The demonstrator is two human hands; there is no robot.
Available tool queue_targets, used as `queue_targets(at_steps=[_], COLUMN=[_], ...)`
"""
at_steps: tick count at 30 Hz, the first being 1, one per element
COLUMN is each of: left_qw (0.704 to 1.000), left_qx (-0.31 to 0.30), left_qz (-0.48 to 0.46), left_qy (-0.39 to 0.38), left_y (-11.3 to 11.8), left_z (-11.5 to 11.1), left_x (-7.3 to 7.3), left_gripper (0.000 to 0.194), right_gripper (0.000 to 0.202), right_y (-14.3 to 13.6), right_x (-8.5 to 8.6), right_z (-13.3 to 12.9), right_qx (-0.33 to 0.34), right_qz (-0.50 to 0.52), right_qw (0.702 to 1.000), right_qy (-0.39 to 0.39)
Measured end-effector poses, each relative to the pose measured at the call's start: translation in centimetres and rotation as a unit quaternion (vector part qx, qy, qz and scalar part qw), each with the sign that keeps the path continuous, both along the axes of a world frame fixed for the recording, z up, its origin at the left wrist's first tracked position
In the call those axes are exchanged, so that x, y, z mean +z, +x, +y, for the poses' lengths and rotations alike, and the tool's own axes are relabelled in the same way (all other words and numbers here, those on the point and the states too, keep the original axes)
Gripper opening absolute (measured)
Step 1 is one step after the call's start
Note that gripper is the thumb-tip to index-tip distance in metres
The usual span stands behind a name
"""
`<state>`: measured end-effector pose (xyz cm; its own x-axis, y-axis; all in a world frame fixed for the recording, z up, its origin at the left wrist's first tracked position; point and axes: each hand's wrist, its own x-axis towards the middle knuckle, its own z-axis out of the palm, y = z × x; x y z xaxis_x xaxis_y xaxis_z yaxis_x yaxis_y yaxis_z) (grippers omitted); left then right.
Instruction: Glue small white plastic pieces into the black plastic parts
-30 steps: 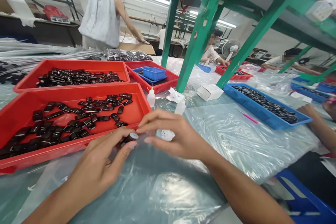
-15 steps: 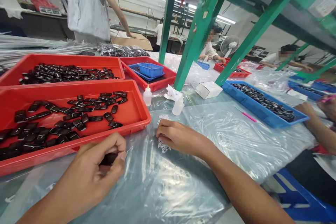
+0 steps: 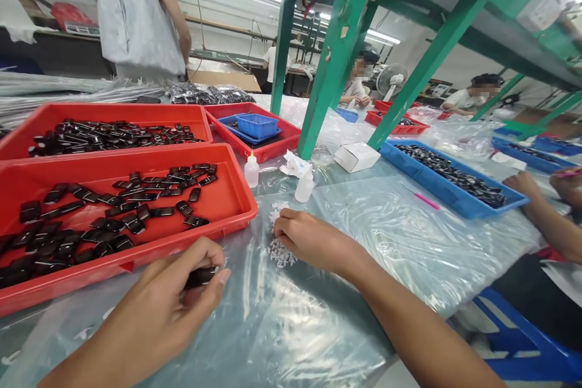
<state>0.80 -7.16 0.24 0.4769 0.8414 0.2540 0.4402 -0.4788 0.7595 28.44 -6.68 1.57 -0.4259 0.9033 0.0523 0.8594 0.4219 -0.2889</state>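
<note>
The left hand (image 3: 166,306) pinches a black piece (image 3: 200,277) between thumb and curled fingers, beside a red tray (image 3: 231,194); to its right, the right hand (image 3: 309,239) dips closed fingertips into white bits (image 3: 282,254), any hold hidden.

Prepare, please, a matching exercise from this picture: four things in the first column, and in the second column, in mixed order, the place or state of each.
Column 1
1. Left hand
2. Right hand
3. Pink-handled tool
4. Small blue basket

Column 2
A. Inside a red tray, behind the bottles
B. Holding a black piece
C. Lying on the plastic sheet, near a long blue tray
D. At the small white pieces

Right pairs: 1-B, 2-D, 3-C, 4-A
</note>
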Motion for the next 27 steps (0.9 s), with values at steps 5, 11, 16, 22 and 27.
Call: queue_targets(at_steps=[5,11,16,22,27], left_qw=[1.0,0.999,0.998,0.998,0.998], left_qx=[0.006,0.007,0.002,-0.013,-0.041], left_qz=[0.019,0.026,0.03,0.019,0.008], left_qy=[-0.022,-0.046,-0.049,-0.054,-0.056], left_y=[0.2,0.2,0.0,0.0,0.2], left_z=[-0.5,-1.0,-0.9,-0.8,-0.8], left_x=[0.2,0.4,0.1,-0.6,-0.4], left_gripper=[0.03,0.028,0.032,0.028,0.021], right_gripper=[0.017,0.015,0.009,0.01,0.024], right_y=[-0.4,-1.3,-3.3,-4.1,-4.4], right_x=[0.7,2.1,1.4,0.7,0.8], right_z=[-0.3,-1.0,-2.1,-2.4,-2.5], right_qx=[-0.014,0.039,0.092,0.077,0.031], right_qz=[0.054,0.217,0.445,0.516,0.563], right_qw=[0.998,0.975,0.889,0.847,0.8], right_qy=[0.01,-0.027,-0.057,-0.101,-0.206])
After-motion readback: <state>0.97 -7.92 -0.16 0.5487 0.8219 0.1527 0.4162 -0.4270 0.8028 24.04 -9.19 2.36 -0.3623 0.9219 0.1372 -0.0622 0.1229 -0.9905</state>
